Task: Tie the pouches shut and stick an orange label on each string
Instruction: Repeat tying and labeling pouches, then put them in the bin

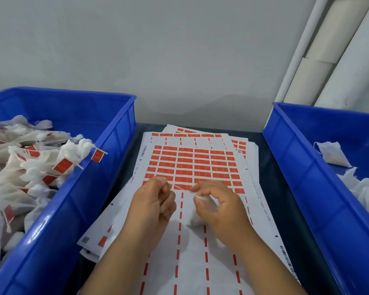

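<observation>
A: Which step does the figure show?

B: Tying, by the look of it. The right hand (216,204) is curled around 1 white pouch (197,219), held just above the label sheet (195,167) at the near centre of the table. The left hand (156,202) is closed to a loose fist, finger and thumb pinched on the string (182,187).

A: How does the string lie?

B: Its long axis runs almost left to right, dipping slightly toward the right, from the left pinch to the right fingertips. It looks taut. The pouch hangs below the right hand, its gathered neck toward the far side and its body pointing near and left. Whether a knot is already formed cannot be told; the fingers hide it.

A: And no label on it yet?

B: None is visible on this string. The sheet's far half holds rows of orange labels; the near rows are already stripped.

A: What does the next move call for?

B: Probably drawing the string tight, then freeing 1 hand to peel a label from the nearest full row and fold it around the string.

A: The 2 bins?

B: The left bin (107,158) holds tied, labelled pouches; the right bin (290,167) holds unlabelled ones, well apart from the hands.
</observation>
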Tool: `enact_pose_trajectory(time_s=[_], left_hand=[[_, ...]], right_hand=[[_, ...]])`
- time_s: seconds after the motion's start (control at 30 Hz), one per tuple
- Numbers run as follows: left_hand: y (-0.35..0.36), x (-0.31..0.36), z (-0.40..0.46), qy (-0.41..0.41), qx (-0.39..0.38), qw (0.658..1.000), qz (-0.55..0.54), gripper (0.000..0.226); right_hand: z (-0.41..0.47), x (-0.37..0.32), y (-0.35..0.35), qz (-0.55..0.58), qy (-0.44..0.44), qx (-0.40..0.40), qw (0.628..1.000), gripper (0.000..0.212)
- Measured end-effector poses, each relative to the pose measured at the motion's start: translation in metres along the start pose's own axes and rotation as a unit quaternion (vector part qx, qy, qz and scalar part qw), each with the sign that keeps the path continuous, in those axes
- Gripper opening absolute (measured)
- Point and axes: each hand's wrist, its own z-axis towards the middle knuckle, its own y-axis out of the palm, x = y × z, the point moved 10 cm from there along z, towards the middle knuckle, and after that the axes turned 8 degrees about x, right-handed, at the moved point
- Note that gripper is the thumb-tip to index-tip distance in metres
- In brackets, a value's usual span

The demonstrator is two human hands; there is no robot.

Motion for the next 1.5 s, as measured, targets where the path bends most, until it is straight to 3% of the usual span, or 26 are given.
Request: enact_pose_trajectory(time_s=[0.1, 0.23, 0.37, 0.43, 0.53, 0.6, 0.67, 0.7, 0.77, 0.93, 1.03, 1.1, 1.2, 1.33, 1.43, 1.5], left_hand=[[-0.003, 0.001, 0.002, 0.008, 0.008, 1.0, -0.01, 0.037], [-0.004, 0.002, 0.003, 0.007, 0.012, 1.0, -0.019, 0.048], [-0.011, 0.006, 0.006, 0.033, 0.054, 0.998, -0.004, 0.033], [-0.015, 0.012, 0.006, 0.091, 0.074, 0.992, 0.049, 0.032], [-0.02, 0.023, 0.003, 0.164, 0.108, 0.973, 0.119, 0.027], [-0.026, 0.028, 0.003, 0.187, 0.143, 0.957, 0.168, 0.022], [-0.029, 0.03, 0.004, 0.195, 0.167, 0.941, 0.222, 0.013], [-0.028, 0.029, 0.004, 0.201, 0.168, 0.933, 0.248, 0.008], [-0.022, 0.026, 0.001, 0.221, 0.148, 0.915, 0.303, 0.004], [0.012, 0.013, -0.004, 0.294, 0.021, 0.831, 0.472, 0.005], [0.041, -0.006, -0.015, 0.326, -0.118, 0.766, 0.541, 0.013], [0.05, -0.009, -0.022, 0.351, -0.152, 0.746, 0.545, 0.017], [0.047, 0.007, -0.029, 0.4, -0.115, 0.756, 0.505, 0.029], [0.045, 0.021, -0.036, 0.462, -0.091, 0.75, 0.464, 0.031], [0.042, 0.02, -0.033, 0.45, -0.087, 0.764, 0.454, 0.033], [0.037, 0.012, -0.025, 0.403, -0.076, 0.793, 0.45, 0.031]], right_hand=[[-0.008, 0.003, 0.02, 0.081, 0.068, -0.104, 0.989, 0.016], [-0.015, 0.003, 0.033, 0.049, 0.084, -0.185, 0.978, 0.011], [-0.018, 0.006, 0.038, 0.089, 0.12, -0.235, 0.96, 0.015], [-0.018, 0.013, 0.035, 0.09, 0.144, -0.231, 0.958, 0.006], [-0.019, 0.025, 0.033, 0.149, 0.196, -0.223, 0.943, 0.013], [-0.016, 0.024, 0.031, 0.283, 0.224, -0.204, 0.91, 0.012], [-0.01, 0.024, 0.026, 0.438, 0.257, -0.155, 0.847, 0.006], [-0.007, 0.026, 0.022, 0.487, 0.27, -0.121, 0.822, 0.008], [-0.002, 0.036, 0.015, 0.519, 0.28, -0.051, 0.806, 0.013], [0.003, 0.049, 0.001, 0.485, 0.261, 0.049, 0.833, 0.018], [0.001, 0.051, -0.002, 0.347, 0.236, 0.052, 0.906, 0.012], [0.002, 0.044, -0.007, 0.205, 0.18, 0.048, 0.961, 0.008], [0.003, 0.03, -0.006, 0.086, 0.097, 0.022, 0.991, 0.022], [-0.001, 0.021, 0.011, 0.038, 0.06, -0.048, 0.996, 0.023], [-0.007, 0.016, 0.026, 0.031, 0.042, -0.123, 0.991, 0.021], [-0.01, 0.012, 0.03, 0.053, 0.034, -0.157, 0.986, 0.024]])
